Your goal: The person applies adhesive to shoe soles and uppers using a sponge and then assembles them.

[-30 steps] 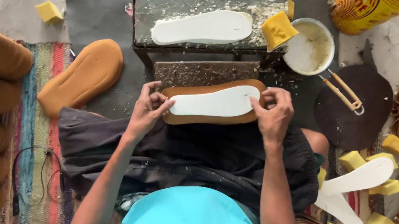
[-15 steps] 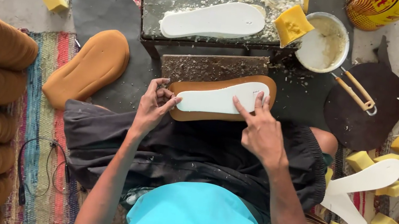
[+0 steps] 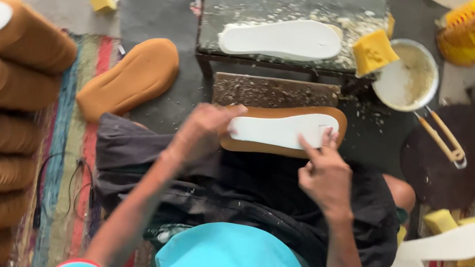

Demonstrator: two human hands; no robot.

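White insole lies on the tan sole at the near edge of the work block — thin, light, flexible foam by appearance. Left hand pinches its heel end; right hand presses the toe end, fingers spread — grip at the ends

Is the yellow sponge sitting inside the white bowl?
No, the yellow sponge sits on the edge of the messy work board, right beside the white bowl, not in it.
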